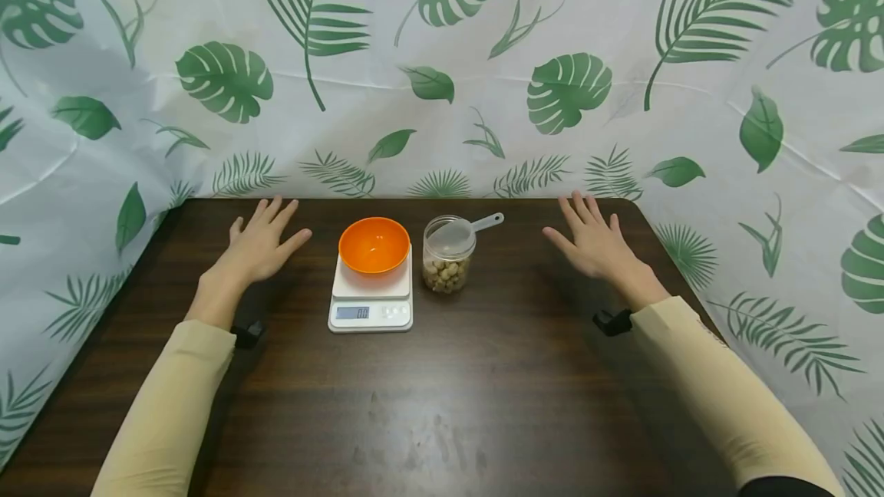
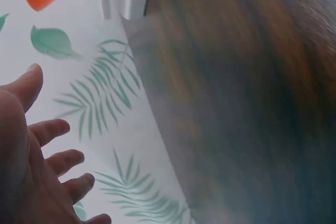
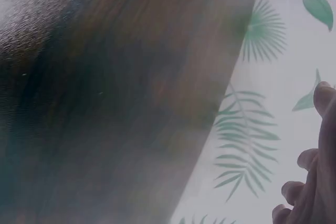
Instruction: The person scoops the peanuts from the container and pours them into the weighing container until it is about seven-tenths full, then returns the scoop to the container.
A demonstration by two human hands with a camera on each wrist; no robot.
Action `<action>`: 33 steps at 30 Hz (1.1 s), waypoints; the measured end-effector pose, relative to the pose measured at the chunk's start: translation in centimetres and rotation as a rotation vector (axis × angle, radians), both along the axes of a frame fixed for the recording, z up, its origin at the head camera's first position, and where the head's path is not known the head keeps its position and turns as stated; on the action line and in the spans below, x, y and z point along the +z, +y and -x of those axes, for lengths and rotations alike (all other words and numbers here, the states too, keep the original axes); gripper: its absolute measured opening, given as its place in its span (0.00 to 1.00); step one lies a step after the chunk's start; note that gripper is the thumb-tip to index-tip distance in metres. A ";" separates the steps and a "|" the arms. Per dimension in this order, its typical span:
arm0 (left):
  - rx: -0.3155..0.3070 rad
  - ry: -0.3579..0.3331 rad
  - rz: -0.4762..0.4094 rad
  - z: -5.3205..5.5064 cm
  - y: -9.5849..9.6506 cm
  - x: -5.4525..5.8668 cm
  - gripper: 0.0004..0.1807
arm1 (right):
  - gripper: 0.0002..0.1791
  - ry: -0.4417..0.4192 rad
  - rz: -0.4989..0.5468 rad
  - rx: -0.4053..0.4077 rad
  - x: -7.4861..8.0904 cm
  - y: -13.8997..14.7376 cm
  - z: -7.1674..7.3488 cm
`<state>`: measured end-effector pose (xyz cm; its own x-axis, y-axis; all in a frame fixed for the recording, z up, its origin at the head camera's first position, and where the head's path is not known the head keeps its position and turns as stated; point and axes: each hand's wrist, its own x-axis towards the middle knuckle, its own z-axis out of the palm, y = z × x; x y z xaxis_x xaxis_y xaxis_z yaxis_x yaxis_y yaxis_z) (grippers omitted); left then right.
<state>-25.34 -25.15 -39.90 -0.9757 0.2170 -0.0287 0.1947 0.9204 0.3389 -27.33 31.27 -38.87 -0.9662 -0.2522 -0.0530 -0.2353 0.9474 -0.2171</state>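
Between left hand (image 1: 254, 251) and right hand (image 1: 595, 245), fingers spread apart, a white scale (image 1: 373, 289) reads "0.0".

One wide view, two close:
the head view faces forward and down over the table (image 1: 497, 397); the wrist views look past left hand (image 1: 258, 246) and right hand (image 1: 597, 244) toward the leafy sheet (image 1: 476, 71). Head and left wrist share the bowl (image 1: 374, 246).

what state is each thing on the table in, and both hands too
White rectangular digital scale: on, display appears to read 0.0
Round orange bowl: empty, upright on the scale
Clear cylindrical jar: upright, no lid visible, partly filled with beige lumps
Pale grey handled scoop: at the jar's mouth, handle sticking out
Left hand: fingers spread, holding nothing
Right hand: fingers spread, holding nothing
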 end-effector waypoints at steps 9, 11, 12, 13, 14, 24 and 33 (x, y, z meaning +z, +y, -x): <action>-0.048 0.052 -0.013 0.5 2.7 1.7 0.45 | 0.47 0.041 0.034 0.050 2.2 -1.5 -0.4; -0.063 0.068 -0.027 0.5 3.3 1.9 0.43 | 0.47 0.054 0.047 0.064 2.6 -2.0 -0.5; -0.070 0.076 -0.031 0.5 3.6 2.1 0.42 | 0.46 0.063 0.057 0.073 2.8 -2.2 -0.5; -0.078 0.084 -0.036 0.6 3.9 2.2 0.42 | 0.46 0.072 0.067 0.082 3.0 -2.4 -0.5; -0.085 0.092 -0.042 0.6 4.2 2.3 0.42 | 0.46 0.078 0.079 0.089 3.1 -2.6 -0.5; -0.165 0.143 -0.085 0.6 7.4 2.9 0.42 | 0.38 0.102 0.376 0.143 3.1 -5.2 -1.3; -0.248 0.159 -0.146 0.7 10.8 2.6 0.42 | 0.25 -0.005 0.773 0.131 2.1 -7.1 -2.0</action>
